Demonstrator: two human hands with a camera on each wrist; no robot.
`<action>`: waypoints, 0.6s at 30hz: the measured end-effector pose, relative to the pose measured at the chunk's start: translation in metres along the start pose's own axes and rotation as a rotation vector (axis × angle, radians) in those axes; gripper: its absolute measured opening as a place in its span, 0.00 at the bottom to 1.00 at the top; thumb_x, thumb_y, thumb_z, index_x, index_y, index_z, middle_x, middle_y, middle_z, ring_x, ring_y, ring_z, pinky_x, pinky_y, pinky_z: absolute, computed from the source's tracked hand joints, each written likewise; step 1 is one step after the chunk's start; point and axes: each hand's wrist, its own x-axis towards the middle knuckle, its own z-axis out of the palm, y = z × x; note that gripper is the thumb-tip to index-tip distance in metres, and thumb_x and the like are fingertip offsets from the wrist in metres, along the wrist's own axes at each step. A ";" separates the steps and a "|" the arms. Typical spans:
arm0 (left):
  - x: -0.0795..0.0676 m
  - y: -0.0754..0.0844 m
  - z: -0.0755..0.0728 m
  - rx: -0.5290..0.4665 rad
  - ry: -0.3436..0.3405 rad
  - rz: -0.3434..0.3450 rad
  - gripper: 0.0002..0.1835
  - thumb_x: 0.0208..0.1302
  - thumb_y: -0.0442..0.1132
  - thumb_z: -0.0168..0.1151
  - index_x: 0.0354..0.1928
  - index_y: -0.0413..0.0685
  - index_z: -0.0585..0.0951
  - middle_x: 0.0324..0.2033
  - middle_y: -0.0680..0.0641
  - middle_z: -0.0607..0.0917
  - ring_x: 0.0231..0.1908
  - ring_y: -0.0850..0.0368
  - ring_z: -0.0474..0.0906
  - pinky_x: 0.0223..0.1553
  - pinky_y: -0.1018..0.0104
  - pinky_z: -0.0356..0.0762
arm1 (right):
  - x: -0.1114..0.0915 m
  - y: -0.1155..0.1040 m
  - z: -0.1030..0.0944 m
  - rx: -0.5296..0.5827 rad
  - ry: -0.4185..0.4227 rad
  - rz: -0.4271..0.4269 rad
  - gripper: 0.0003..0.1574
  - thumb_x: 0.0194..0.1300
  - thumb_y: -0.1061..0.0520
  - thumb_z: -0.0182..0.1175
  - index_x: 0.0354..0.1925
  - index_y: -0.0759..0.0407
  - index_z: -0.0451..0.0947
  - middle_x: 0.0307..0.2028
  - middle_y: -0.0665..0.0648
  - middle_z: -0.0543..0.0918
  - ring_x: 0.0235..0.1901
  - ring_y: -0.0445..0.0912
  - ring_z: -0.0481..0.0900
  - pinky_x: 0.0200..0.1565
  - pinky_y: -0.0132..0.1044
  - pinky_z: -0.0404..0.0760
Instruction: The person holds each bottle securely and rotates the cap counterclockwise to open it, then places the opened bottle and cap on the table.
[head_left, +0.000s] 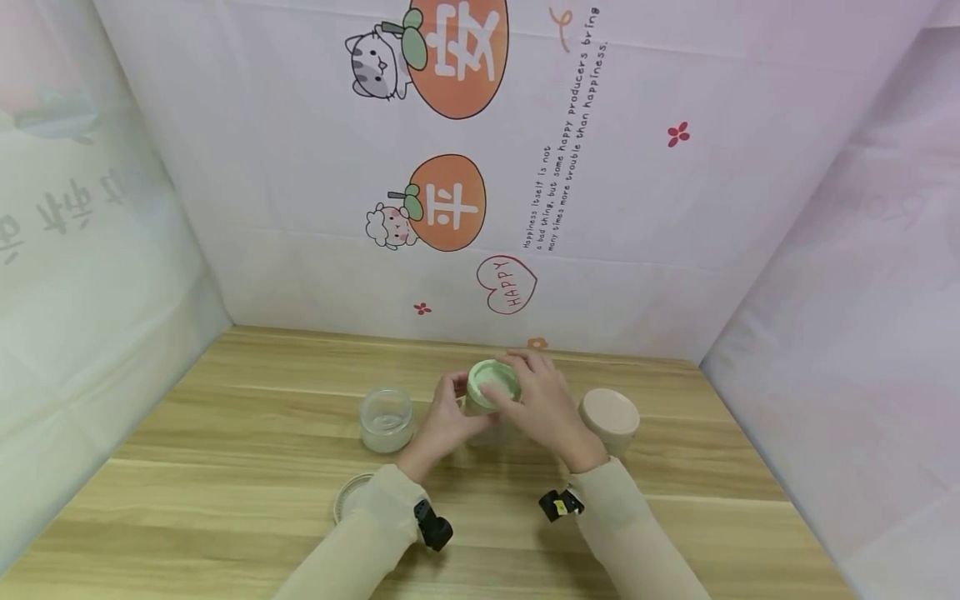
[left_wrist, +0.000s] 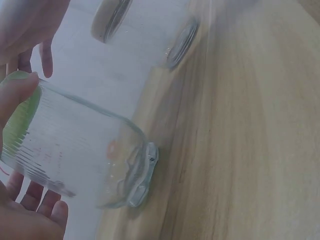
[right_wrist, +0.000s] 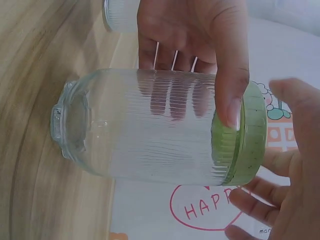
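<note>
- The wood-grained tabletop (head_left: 225, 467) meets a white printed cloth backdrop (head_left: 637, 250) at its back edge; pale cloth walls (head_left: 847, 317) flank its left and right edges.
- Near the middle of the back edge, the left hand (head_left: 442, 422) grips a clear ribbed glass jar (right_wrist: 150, 135) under its round green lid (right_wrist: 251, 137).
- The right hand (head_left: 546, 404) is loosely spread about that lid; contact is unclear.
- An open-topped clear glass jar (head_left: 386, 429) stands leftward, a beige-lidded glass jar (head_left: 611, 411) rightward.

A wood-grain table (head_left: 225, 500) is bearing a clear jar (head_left: 386, 425) on the left, a partly hidden round disc (head_left: 347, 498) nearer, a green-lidded jar (right_wrist: 165, 142) mid-table and a beige-lidded jar (head_left: 611, 414) on the right.
</note>
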 end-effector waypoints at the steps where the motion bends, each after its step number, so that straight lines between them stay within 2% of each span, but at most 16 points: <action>1: 0.001 -0.001 0.001 -0.005 -0.001 -0.001 0.44 0.55 0.45 0.77 0.66 0.40 0.61 0.62 0.39 0.66 0.64 0.42 0.64 0.65 0.44 0.64 | 0.000 0.000 0.000 -0.015 -0.005 0.013 0.41 0.66 0.30 0.60 0.63 0.57 0.76 0.62 0.61 0.74 0.62 0.57 0.69 0.60 0.61 0.68; 5: 0.002 -0.002 0.003 -0.028 -0.004 -0.003 0.43 0.56 0.43 0.77 0.66 0.39 0.60 0.62 0.38 0.65 0.63 0.42 0.63 0.66 0.44 0.62 | 0.001 -0.003 0.001 -0.076 -0.031 0.059 0.48 0.59 0.23 0.61 0.63 0.54 0.77 0.58 0.61 0.75 0.58 0.55 0.71 0.56 0.58 0.70; 11: 0.003 -0.004 0.005 -0.075 -0.038 -0.026 0.43 0.58 0.44 0.75 0.67 0.41 0.59 0.63 0.39 0.64 0.64 0.44 0.63 0.66 0.47 0.63 | 0.001 -0.002 0.005 -0.136 -0.017 0.039 0.52 0.55 0.22 0.64 0.61 0.58 0.78 0.55 0.61 0.75 0.53 0.55 0.73 0.53 0.55 0.74; 18: 0.005 -0.006 0.002 -0.123 -0.089 -0.029 0.40 0.62 0.44 0.73 0.67 0.43 0.58 0.64 0.40 0.62 0.68 0.44 0.59 0.70 0.45 0.57 | 0.001 0.002 0.012 0.001 0.024 0.028 0.50 0.55 0.29 0.70 0.61 0.63 0.77 0.54 0.61 0.73 0.53 0.53 0.70 0.47 0.49 0.77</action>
